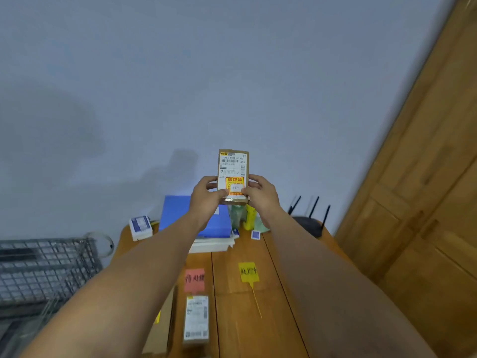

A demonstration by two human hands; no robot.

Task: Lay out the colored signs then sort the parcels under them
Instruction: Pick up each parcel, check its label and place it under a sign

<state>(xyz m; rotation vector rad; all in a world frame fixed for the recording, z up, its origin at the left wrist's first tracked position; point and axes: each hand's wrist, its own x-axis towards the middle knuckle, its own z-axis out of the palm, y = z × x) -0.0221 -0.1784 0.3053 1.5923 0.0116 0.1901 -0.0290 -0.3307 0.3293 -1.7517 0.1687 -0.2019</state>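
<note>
I hold a small brown cardboard parcel [233, 166] upright in front of the wall, its white shipping label and a yellow-red fragile sticker facing me. My left hand [206, 196] grips its lower left edge and my right hand [260, 192] grips its lower right edge. Below, on the wooden table [240, 319], lie a pink sign [195, 279] and a yellow sign [248, 272], both with handwriting. A second labelled parcel [196, 319] lies flat just under the pink sign. A flat cardboard piece [161, 329] shows partly beneath my left forearm.
At the table's back stand a blue folder [178, 215] on white boxes, a small white box [140, 227], green and yellow bags [247, 218], a small blue card [255, 234] and a black router [309, 220]. A wire crate [44, 270] sits left; a wooden door [426, 202] right.
</note>
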